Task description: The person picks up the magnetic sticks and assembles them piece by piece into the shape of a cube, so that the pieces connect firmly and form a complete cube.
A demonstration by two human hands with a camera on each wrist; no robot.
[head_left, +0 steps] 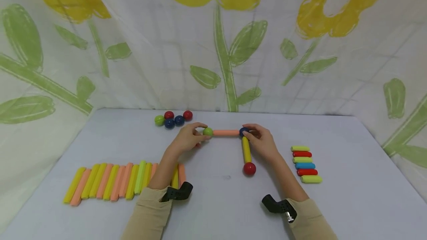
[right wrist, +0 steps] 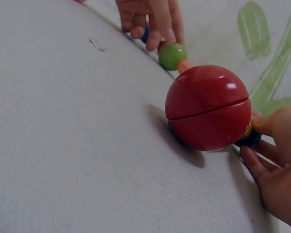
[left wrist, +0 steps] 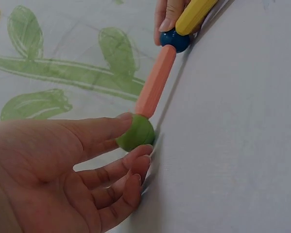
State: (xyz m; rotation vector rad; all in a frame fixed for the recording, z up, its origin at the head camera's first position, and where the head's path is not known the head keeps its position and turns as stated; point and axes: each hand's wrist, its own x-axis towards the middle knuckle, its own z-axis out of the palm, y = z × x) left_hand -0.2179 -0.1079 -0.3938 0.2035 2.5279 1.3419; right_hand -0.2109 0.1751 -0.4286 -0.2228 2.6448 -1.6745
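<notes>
My left hand (head_left: 187, 137) pinches a green ball (head_left: 208, 132) between thumb and fingers. An orange rod (head_left: 226, 133) runs from that ball to a dark blue ball (head_left: 244, 132), which my right hand (head_left: 261, 140) pinches. From the blue ball a yellow rod (head_left: 246, 150) comes toward me and ends in a red ball (head_left: 249, 169). In the left wrist view the green ball (left wrist: 137, 133) sits between thumb and fingertips, joined to the orange rod (left wrist: 156, 81). The red ball (right wrist: 208, 108) fills the middle of the right wrist view and partly hides the blue ball behind it.
Yellow, orange and green rods (head_left: 110, 181) lie in a row at the left, partly under my left forearm. Several loose balls (head_left: 169, 123) sit at the back left. Short rods (head_left: 305, 166) in green, red and blue lie stacked at the right. A flowered cloth (head_left: 150, 66) hangs behind the table.
</notes>
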